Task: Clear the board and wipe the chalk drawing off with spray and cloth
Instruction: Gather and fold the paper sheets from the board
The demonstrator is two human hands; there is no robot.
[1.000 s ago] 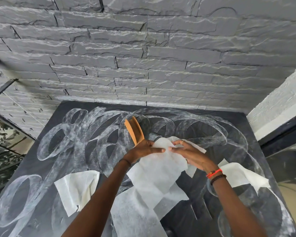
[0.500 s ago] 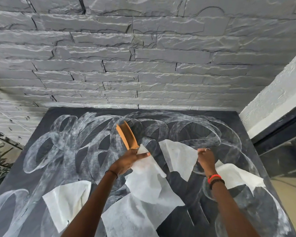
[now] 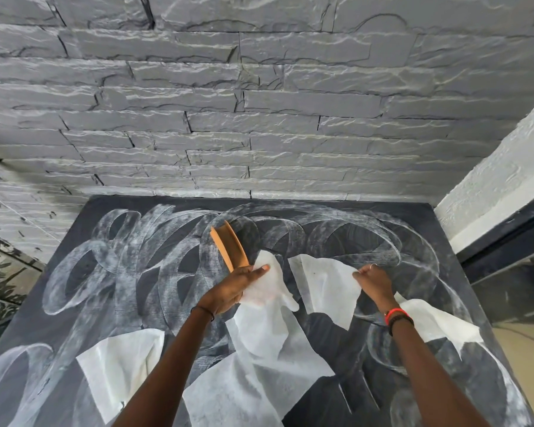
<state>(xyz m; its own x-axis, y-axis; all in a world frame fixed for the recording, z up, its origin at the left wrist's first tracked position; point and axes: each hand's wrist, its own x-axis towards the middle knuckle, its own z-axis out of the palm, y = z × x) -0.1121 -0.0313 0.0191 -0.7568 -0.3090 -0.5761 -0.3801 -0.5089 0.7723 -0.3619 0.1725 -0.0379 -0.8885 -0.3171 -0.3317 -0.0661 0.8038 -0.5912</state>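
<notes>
Hands apart over the board [image 3: 413, 223]: left hand [image 3: 228, 291] grips an orange tool [image 3: 230, 245] plus a white sheet [image 3: 261, 331], right hand [image 3: 375, 282] pinches a second sheet [image 3: 324, 291]. The crowded left grip could drop the tool, and trailing sheets may smear the chalk drawing [image 3: 154, 241].

A black board [image 3: 413, 217] lies with its far edge against a grey stone wall [image 3: 259, 134]. Broad white chalk loops [image 3: 84, 272] cover most of its face. White sheets rest on it: a left sheet [image 3: 121, 365] near the front, a long middle sheet [image 3: 253, 383] with its far end raised, and a right sheet [image 3: 441, 325] by the right edge.
</notes>
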